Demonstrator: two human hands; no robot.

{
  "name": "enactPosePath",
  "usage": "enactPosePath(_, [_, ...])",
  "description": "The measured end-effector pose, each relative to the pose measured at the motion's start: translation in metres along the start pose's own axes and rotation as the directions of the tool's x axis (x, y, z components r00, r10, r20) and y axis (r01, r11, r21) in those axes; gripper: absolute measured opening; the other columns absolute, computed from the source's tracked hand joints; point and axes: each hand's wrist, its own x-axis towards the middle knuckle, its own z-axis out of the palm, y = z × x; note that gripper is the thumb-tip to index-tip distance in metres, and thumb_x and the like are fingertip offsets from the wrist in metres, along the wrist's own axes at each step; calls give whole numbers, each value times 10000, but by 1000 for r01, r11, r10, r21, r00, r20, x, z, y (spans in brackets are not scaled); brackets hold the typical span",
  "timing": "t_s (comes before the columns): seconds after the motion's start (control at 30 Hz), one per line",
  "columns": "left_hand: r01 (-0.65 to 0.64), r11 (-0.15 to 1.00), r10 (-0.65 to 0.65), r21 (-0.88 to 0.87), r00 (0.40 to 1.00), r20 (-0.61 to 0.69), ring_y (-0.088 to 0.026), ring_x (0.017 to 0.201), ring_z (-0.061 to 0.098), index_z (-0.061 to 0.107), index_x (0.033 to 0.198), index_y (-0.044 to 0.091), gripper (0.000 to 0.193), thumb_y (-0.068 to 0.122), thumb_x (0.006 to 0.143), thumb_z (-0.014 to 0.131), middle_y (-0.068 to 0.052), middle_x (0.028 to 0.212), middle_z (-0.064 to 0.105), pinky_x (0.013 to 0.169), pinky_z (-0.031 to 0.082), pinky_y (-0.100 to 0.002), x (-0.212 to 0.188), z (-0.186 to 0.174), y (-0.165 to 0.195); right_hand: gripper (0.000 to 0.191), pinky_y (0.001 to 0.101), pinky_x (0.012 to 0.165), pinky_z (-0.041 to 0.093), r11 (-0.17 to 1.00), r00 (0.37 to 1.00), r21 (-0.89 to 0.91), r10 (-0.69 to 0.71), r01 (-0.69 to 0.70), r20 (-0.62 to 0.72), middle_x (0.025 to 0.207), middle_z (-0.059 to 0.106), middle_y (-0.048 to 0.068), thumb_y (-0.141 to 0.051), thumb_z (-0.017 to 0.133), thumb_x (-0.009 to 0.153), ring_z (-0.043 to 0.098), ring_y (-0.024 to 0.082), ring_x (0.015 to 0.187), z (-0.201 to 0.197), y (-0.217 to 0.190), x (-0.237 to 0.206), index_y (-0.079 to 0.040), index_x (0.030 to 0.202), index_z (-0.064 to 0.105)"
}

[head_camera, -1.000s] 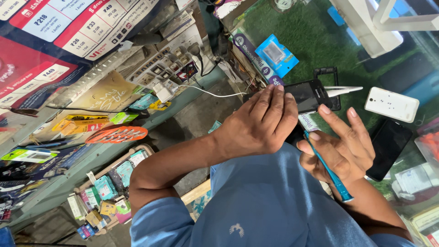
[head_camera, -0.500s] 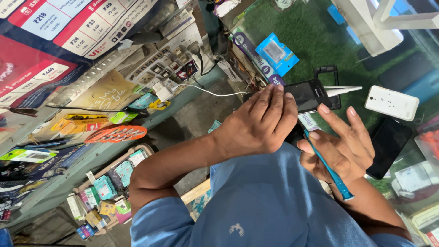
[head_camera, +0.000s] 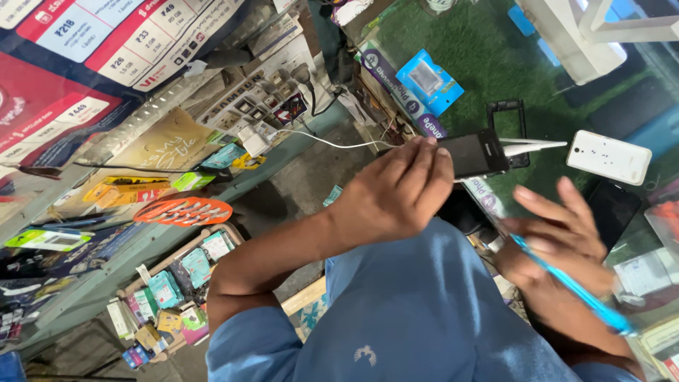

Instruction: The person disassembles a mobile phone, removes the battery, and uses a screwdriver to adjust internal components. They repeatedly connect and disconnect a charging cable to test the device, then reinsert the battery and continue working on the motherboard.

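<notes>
Fingers [head_camera: 424, 166] still grip the black phone [head_camera: 475, 153]; right hand [head_camera: 552, 240], holding blue tool [head_camera: 566, 283], has dropped away.

We hold a small black phone [head_camera: 475, 153] level above the green-lined glass counter, dark screen up, its near end under our fingers. A slim blue tool [head_camera: 569, 286] slants across our other palm, blurred, tip toward the phone.

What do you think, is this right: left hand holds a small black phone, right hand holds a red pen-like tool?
Not quite. The pen-like tool in the right hand is light blue, not red, as the head view shows. The left hand does hold the small black phone.
</notes>
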Motion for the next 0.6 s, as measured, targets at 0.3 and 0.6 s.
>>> enactPosePath(0.3, [594,553,-559,-585,785,269,-256,580,610,687,1015,63,148,120,936,799,-103,709,634,569,487,-360,-22,17,5,255,331,729,537,656,776,613,621,-440,-108,972,650,181,-252,567,1116,634,204,751,2,29,-46,-1,1071,567])
enactPosePath(0.6, [645,313,-637,-697,687,350,-116,582,565,713,988,62,109,118,925,781,-70,690,618,572,479,-286,-25,22,12,233,340,1041,508,475,676,582,714,-659,182,1190,689,126,-131,759,1053,638,163,1062,39,54,-28,55,1179,697])
